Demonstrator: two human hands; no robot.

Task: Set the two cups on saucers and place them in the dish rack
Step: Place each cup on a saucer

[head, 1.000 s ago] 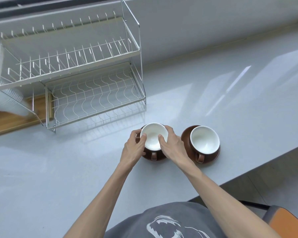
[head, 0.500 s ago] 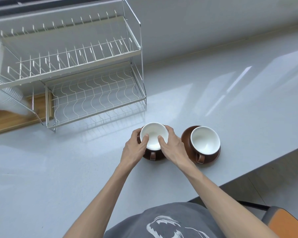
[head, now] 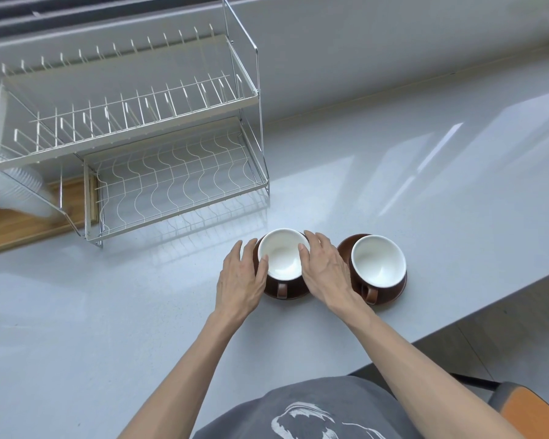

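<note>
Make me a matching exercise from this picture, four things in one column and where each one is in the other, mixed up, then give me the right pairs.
Things:
1. left cup
2. right cup
3. dish rack
4. orange chair

Places:
A. bottom right corner, beside the counter
B. on a saucer, clear of both hands
C. far left on the counter, nothing in it
D. between the left hand and the right hand

Pairs: 1-D, 2-B, 3-C, 4-A

Brown cups (head: 284, 259) with white insides, brown saucers (head: 390, 296), pale grey counter (head: 393, 185), white wire rack (head: 159, 160)
</note>
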